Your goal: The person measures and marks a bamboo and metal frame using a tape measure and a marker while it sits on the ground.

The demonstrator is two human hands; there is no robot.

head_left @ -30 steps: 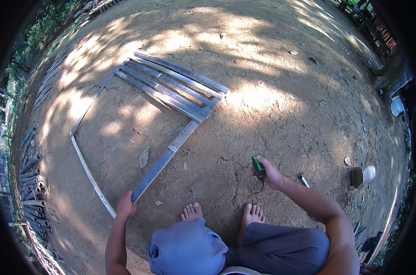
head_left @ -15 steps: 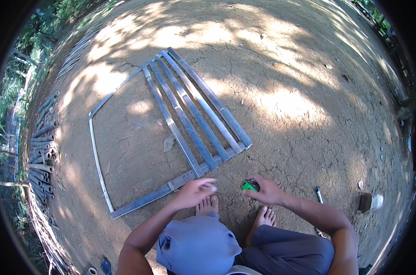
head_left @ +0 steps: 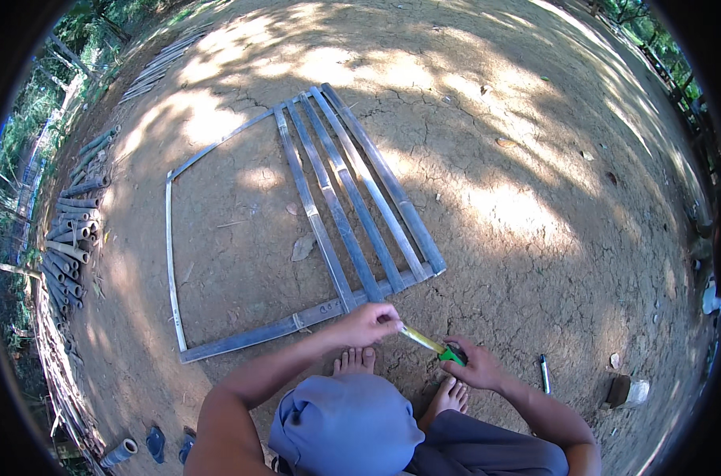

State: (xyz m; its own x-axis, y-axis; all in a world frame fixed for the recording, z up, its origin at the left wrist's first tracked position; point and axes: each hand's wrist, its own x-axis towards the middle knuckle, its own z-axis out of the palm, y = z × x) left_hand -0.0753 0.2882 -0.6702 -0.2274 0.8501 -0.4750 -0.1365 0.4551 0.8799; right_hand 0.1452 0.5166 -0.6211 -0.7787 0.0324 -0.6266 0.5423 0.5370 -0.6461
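Note:
In my right hand [head_left: 474, 368] is a green and black tape measure [head_left: 453, 356], the fingers wrapped round its case. Its yellow blade [head_left: 422, 339] is pulled out a short way toward my left hand [head_left: 373, 324], which pinches the free end. Just beyond my left hand lies a frame of split bamboo slats [head_left: 325, 188] flat on the ground. Several slats stand close together across its right part, while the left part is an open bay. The frame's near rail [head_left: 257, 337] runs beside my left forearm and has small dark marks on it.
My bare feet [head_left: 354, 361] rest on cracked dirt. To the right lie a marker pen [head_left: 544, 374] and a dark block with a clear piece [head_left: 626, 392]. Cut bamboo tubes [head_left: 68, 252] are piled at the left, with thin poles [head_left: 166, 62] farther back. Sandals [head_left: 155, 444] lie lower left.
My left hand has taken hold of the tape's end, and a short length of yellow blade now shows between my hands. The view has shifted slightly.

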